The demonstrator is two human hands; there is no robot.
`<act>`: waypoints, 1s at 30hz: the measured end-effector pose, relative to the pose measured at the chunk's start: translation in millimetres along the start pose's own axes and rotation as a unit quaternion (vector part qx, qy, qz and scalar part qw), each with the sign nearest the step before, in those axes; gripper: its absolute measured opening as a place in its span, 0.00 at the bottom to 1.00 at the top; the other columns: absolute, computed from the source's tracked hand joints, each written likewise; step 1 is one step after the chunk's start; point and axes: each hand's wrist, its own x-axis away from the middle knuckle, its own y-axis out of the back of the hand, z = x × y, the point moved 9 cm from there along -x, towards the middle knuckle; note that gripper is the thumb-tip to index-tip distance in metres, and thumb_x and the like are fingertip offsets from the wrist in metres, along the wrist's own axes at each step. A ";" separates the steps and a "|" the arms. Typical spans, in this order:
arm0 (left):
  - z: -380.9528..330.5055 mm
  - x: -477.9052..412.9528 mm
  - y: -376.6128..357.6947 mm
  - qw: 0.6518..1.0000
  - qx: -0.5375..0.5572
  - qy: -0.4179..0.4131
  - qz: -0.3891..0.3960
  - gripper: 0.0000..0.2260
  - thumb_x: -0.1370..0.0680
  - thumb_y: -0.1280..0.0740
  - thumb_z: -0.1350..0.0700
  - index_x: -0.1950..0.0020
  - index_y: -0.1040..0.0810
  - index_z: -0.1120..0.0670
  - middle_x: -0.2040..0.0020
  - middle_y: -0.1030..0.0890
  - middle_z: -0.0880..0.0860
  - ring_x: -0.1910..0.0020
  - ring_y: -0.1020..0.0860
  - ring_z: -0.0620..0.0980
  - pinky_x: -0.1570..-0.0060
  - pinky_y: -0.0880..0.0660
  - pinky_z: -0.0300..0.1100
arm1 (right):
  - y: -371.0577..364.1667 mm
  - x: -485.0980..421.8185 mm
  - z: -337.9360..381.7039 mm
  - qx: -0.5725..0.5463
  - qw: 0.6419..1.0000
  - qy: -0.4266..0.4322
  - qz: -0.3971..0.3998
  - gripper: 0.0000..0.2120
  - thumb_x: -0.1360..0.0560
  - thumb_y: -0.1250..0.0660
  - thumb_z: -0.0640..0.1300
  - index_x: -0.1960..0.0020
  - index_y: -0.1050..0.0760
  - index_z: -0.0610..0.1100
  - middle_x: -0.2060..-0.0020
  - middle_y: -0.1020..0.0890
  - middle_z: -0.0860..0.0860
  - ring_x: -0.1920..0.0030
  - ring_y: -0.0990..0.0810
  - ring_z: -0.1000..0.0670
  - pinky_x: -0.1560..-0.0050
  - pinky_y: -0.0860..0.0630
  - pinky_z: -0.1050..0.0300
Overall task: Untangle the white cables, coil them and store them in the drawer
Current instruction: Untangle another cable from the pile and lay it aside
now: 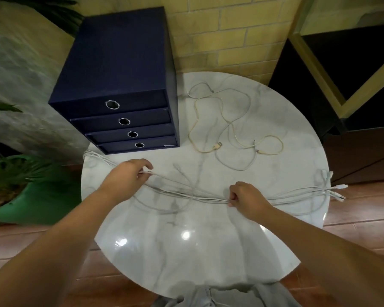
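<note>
Navy four-drawer box [120, 85] stands far left on the marble table [197, 251], drawers closed. My left hand [129, 176] pinches the white cables [186, 193]; my right hand [246, 196] grips them mid-bundle. Plug ends [335, 189] overhang the right edge. Yellowish cables [222, 120] lie behind.

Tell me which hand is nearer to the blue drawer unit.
Left. The left hand pinches the white cables just in front of the blue drawer unit; the right hand grips the same bundle farther right, near the middle of the table.
</note>
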 end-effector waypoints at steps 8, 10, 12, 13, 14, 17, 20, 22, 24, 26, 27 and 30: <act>35.7 1.1 92.6 0.982 -0.120 -0.016 -0.147 0.03 0.23 0.34 0.53 0.52 0.21 0.48 0.58 0.22 0.47 0.60 0.22 0.52 0.54 0.27 0.49 | -1.4 -3.7 0.8 0.008 0.999 -0.035 0.021 0.20 0.31 0.27 0.42 0.69 0.38 0.53 0.66 0.33 0.57 0.59 0.30 0.50 0.64 0.38 0.61; 44.1 0.0 107.0 0.967 -0.184 -0.018 -0.175 0.05 0.23 0.35 0.51 0.52 0.20 0.49 0.59 0.21 0.49 0.60 0.22 0.54 0.54 0.27 0.50 | -0.5 -4.0 3.5 0.013 0.999 -0.043 0.023 0.20 0.31 0.27 0.43 0.69 0.38 0.53 0.66 0.32 0.57 0.59 0.30 0.50 0.61 0.38 0.60; 55.4 -0.1 120.3 0.952 -0.224 -0.007 -0.207 0.08 0.21 0.36 0.52 0.51 0.19 0.53 0.60 0.20 0.53 0.62 0.22 0.58 0.59 0.29 0.49 | 0.7 -3.4 4.3 0.016 0.999 -0.047 0.021 0.20 0.32 0.26 0.43 0.69 0.38 0.53 0.65 0.31 0.56 0.59 0.30 0.51 0.60 0.37 0.59; 63.5 0.2 126.9 0.949 -0.230 0.006 -0.216 0.09 0.21 0.38 0.52 0.51 0.20 0.55 0.59 0.20 0.56 0.62 0.22 0.60 0.61 0.30 0.48 | 0.8 -3.0 4.3 0.016 0.998 -0.050 0.018 0.20 0.32 0.26 0.43 0.69 0.38 0.53 0.65 0.32 0.56 0.59 0.30 0.51 0.60 0.37 0.59; 73.4 0.3 132.6 0.949 -0.225 0.023 -0.218 0.10 0.20 0.39 0.53 0.50 0.20 0.56 0.59 0.20 0.58 0.61 0.22 0.61 0.62 0.30 0.48 | 0.8 -2.3 4.2 0.016 0.998 -0.053 0.016 0.20 0.32 0.26 0.43 0.69 0.38 0.53 0.65 0.32 0.56 0.59 0.30 0.51 0.60 0.37 0.59; 107.3 -2.6 140.6 0.961 -0.182 0.075 -0.193 0.12 0.18 0.43 0.54 0.48 0.23 0.59 0.57 0.21 0.62 0.60 0.23 0.63 0.62 0.29 0.49 | 0.7 -0.4 2.0 0.011 0.998 -0.064 0.004 0.20 0.32 0.26 0.42 0.69 0.38 0.52 0.65 0.30 0.54 0.59 0.29 0.50 0.62 0.37 0.60; 125.3 -6.2 137.1 0.963 -0.196 0.082 -0.164 0.13 0.18 0.44 0.53 0.47 0.24 0.60 0.58 0.22 0.61 0.61 0.24 0.62 0.61 0.27 0.50 | 0.7 0.7 1.0 0.007 0.997 -0.072 -0.008 0.18 0.32 0.27 0.41 0.69 0.36 0.51 0.65 0.29 0.54 0.60 0.28 0.50 0.62 0.35 0.60; 133.5 -8.8 131.9 0.964 -0.205 0.081 -0.149 0.12 0.19 0.43 0.55 0.47 0.23 0.60 0.55 0.23 0.61 0.59 0.25 0.61 0.59 0.26 0.51 | 0.6 1.3 1.5 0.006 0.997 -0.077 -0.012 0.18 0.32 0.27 0.42 0.69 0.36 0.51 0.65 0.29 0.54 0.60 0.28 0.50 0.63 0.35 0.61; 140.9 -12.5 124.9 0.963 -0.221 0.085 -0.131 0.11 0.20 0.40 0.57 0.46 0.22 0.61 0.51 0.24 0.61 0.54 0.25 0.62 0.55 0.26 0.53 | 0.4 1.6 2.0 0.005 0.997 -0.081 -0.014 0.18 0.32 0.27 0.42 0.69 0.36 0.51 0.65 0.29 0.55 0.61 0.28 0.51 0.64 0.36 0.63; 145.9 -17.1 116.9 0.961 -0.235 0.083 -0.123 0.10 0.22 0.37 0.59 0.47 0.22 0.63 0.47 0.26 0.63 0.49 0.26 0.64 0.50 0.26 0.55 | 0.2 2.8 1.3 0.005 0.996 -0.084 -0.019 0.18 0.32 0.27 0.42 0.69 0.36 0.51 0.65 0.29 0.55 0.61 0.28 0.51 0.65 0.37 0.65; 147.8 -20.1 112.1 0.959 -0.243 0.079 -0.119 0.10 0.23 0.37 0.60 0.47 0.22 0.64 0.46 0.27 0.63 0.47 0.27 0.65 0.48 0.26 0.56 | 0.3 3.4 0.8 0.003 0.996 -0.085 -0.022 0.18 0.32 0.27 0.41 0.69 0.36 0.51 0.65 0.29 0.56 0.62 0.29 0.52 0.65 0.38 0.66; 159.2 -30.6 94.2 0.959 -0.257 0.087 -0.077 0.11 0.24 0.37 0.61 0.43 0.22 0.62 0.41 0.29 0.62 0.42 0.30 0.63 0.41 0.29 0.55 | 0.8 4.7 0.3 0.000 0.996 -0.089 -0.027 0.18 0.32 0.27 0.41 0.69 0.35 0.51 0.65 0.28 0.55 0.61 0.28 0.51 0.64 0.35 0.65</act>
